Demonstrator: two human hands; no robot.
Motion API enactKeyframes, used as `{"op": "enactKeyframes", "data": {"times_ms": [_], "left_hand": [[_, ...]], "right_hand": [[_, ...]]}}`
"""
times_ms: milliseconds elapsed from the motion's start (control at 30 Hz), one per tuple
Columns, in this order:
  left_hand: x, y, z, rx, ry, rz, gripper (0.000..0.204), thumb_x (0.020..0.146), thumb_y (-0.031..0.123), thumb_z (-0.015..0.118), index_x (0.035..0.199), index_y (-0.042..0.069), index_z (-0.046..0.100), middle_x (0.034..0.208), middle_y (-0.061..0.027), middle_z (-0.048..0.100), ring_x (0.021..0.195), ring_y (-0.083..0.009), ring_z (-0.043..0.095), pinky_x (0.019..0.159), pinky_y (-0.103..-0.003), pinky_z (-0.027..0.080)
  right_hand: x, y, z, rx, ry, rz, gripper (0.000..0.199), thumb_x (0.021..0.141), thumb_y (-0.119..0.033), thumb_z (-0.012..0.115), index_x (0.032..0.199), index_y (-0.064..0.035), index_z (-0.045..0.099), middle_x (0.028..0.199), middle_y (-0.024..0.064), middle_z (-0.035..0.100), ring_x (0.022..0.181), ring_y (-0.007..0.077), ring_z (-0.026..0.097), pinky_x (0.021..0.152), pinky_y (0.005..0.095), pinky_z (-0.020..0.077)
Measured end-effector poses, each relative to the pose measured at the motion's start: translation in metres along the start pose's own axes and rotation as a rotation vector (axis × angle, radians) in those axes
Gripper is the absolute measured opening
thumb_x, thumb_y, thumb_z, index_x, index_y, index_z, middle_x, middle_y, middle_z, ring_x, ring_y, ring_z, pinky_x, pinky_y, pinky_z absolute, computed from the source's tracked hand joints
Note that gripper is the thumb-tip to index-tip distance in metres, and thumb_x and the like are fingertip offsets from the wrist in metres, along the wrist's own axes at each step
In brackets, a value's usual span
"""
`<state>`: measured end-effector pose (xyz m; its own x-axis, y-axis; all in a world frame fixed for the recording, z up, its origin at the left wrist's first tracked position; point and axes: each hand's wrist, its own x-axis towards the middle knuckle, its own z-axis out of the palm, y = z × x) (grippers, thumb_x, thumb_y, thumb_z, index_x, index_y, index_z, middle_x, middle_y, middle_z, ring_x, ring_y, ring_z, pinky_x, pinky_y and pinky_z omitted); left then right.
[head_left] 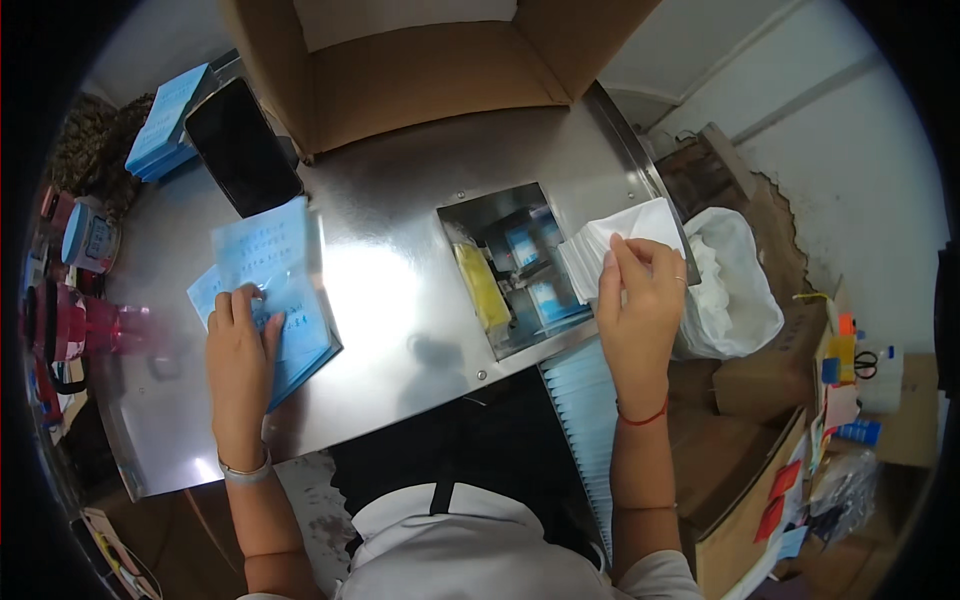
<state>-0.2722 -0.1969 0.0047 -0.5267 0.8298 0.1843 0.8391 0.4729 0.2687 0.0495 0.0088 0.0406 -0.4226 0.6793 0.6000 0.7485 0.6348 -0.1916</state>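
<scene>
My left hand (pixel 240 350) rests palm down on a pile of flat light-blue packets (pixel 275 270) on the steel table (pixel 390 290), fingers spread over the top packets. My right hand (pixel 640 300) pinches a small stack of white folded sheets (pixel 620 240) at the right edge of a rectangular opening (pixel 515 265) in the table. Inside the opening I see machine parts, a yellow piece (pixel 482 285) and small blue-and-white items.
An open cardboard box (pixel 420 70) stands at the far edge. A black phone (pixel 243 145) and blue packs (pixel 168 120) lie far left. A white bag (pixel 730 290) of white pieces hangs at the right. A row of light-blue packets (pixel 585 420) runs toward me. Cardboard boxes stand lower right.
</scene>
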Motion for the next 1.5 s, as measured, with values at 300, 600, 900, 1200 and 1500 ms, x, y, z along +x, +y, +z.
{"op": "enactKeyframes", "data": {"times_ms": [300,600,900,1200,1500], "left_hand": [[-0.02,0.104,0.021,-0.266,0.014,0.343,0.028,0.082,0.018,0.076,0.096,0.003,0.056,0.132,-0.0253,0.048,0.123,-0.047,0.046,0.099,-0.056,0.04],[-0.033,0.116,0.04,-0.142,-0.154,0.485,0.041,0.081,0.011,0.069,0.12,0.001,0.058,0.143,-0.0257,0.042,0.134,-0.0433,0.039,0.105,-0.058,0.03],[-0.05,0.129,0.043,-0.141,-0.121,0.542,0.038,0.074,0.019,0.079,0.108,0.014,0.061,0.151,-0.0266,0.034,0.141,-0.0487,0.028,0.109,-0.067,0.023],[-0.007,0.135,0.031,-0.209,-0.359,0.32,0.061,0.069,0.029,0.086,0.123,0.014,0.06,0.152,-0.0237,0.034,0.139,-0.0454,0.032,0.104,-0.066,0.03],[-0.016,0.135,0.026,-0.051,-0.203,0.45,0.051,0.077,0.044,0.077,0.111,0.009,0.063,0.142,-0.0303,0.044,0.107,-0.0352,0.054,0.089,-0.046,0.044]], "right_hand": [[0.008,0.025,-0.017,0.149,-0.081,-0.018,0.032,0.079,0.003,0.067,0.111,0.0011,0.068,0.105,0.0129,0.061,0.097,0.0335,0.056,0.083,0.041,0.0475],[-0.067,-0.064,-0.001,0.443,-0.441,-0.6,0.032,0.081,-0.009,0.065,0.112,-0.006,0.07,0.113,0.0133,0.06,0.11,0.0316,0.056,0.105,0.0524,0.0384],[-0.021,-0.053,0.033,0.53,-0.305,-0.488,0.021,0.081,-0.004,0.061,0.101,0.0018,0.066,0.103,0.0174,0.064,0.099,0.0348,0.062,0.107,0.0543,0.0367],[-0.003,0.007,0.002,-0.018,-0.008,-0.035,0.025,0.086,-0.003,0.067,0.109,0.0048,0.068,0.101,0.015,0.06,0.094,0.0339,0.056,0.085,0.0454,0.0469],[0.021,0.039,-0.025,0.205,-0.259,-0.042,0.03,0.079,-0.003,0.068,0.109,0.0029,0.069,0.1,0.0122,0.061,0.092,0.0285,0.057,0.077,0.039,0.0482]]}}
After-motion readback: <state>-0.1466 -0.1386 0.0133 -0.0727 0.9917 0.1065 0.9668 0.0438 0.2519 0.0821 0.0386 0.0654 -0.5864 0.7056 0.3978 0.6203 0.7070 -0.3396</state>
